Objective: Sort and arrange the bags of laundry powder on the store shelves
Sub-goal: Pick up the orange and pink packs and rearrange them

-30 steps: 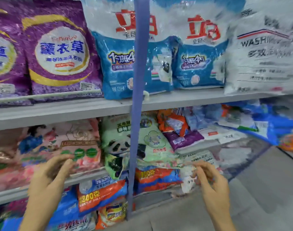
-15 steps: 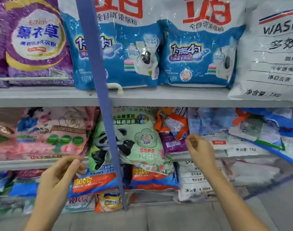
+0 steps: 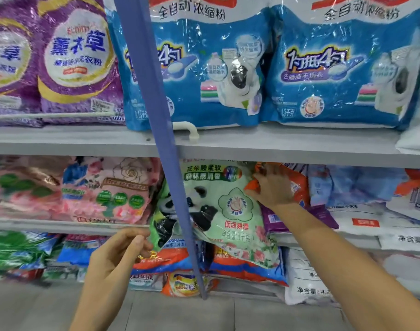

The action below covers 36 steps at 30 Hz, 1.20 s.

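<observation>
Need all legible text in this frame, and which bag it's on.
"薰衣草": purple bag
"全自动浓缩粉": left blue bag
"1勺抵4勺": right blue bag
"花朵般柔软": green panda bag
"低泡易漂": green panda bag
"净含量": white bag
Too blurred to read: pink bag, orange bag, and the small print on all bags.

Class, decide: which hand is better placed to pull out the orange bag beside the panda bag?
Right. The right hand holds the orange bag by its edge; the left hand is lower, near the bottom corner of the panda bag, left of the blue strap.
</observation>
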Tool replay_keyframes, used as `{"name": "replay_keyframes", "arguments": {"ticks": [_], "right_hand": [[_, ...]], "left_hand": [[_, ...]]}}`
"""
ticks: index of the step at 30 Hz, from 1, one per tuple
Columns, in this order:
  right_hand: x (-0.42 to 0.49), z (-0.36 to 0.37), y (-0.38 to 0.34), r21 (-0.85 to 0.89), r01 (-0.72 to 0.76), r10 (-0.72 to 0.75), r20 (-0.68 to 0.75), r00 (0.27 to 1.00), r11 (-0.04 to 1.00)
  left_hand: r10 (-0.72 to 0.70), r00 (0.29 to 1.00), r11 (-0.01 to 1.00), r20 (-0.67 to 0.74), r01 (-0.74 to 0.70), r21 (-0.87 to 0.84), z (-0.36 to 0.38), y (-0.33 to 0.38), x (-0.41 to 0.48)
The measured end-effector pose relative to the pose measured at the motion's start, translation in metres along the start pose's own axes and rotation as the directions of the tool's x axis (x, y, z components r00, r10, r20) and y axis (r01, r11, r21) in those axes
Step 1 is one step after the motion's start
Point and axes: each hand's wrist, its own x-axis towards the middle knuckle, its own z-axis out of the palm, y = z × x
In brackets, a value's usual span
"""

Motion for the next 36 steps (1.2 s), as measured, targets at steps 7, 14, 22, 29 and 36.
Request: {"name": "replay_keyframes", "arguments": {"ticks": [7,14,22,29,36], "right_hand": [[0.000,-0.014,-0.012,0.367,-0.169,0.229,-0.126,0.965,0.915],[-0.026,-0.083,-0.020,0.560,-0.168,0.350,-0.235,0.907,0.811],[-0.076,-0.148,-0.046,0.881,0.005,0.326,-0.181,0.928,0.474],[-0.127,-0.191,-0.057,0.992,-0.121,0.367,0.125,0.922,-0.035],[-0.154,-0.218,-0.063,0.844,-0.281,0.136,0.378,0.916,-0.457]], "left_hand": [[0.008,1.000,1.000,-0.014,-0.008,0.027,-0.010,0.001,-0.012],[0.012,1.000,1.000,0.013,-0.012,0.009,-0.003,0.007,-0.020],[0.059,0.975,0.998,0.216,-0.062,0.009,0.013,0.022,-0.020],[-0.281,0.754,0.960,0.594,0.209,0.188,0.045,-0.004,-0.025],[-0.086,0.909,0.773,0.407,0.319,-0.548,0.072,0.010,-0.032]]}}
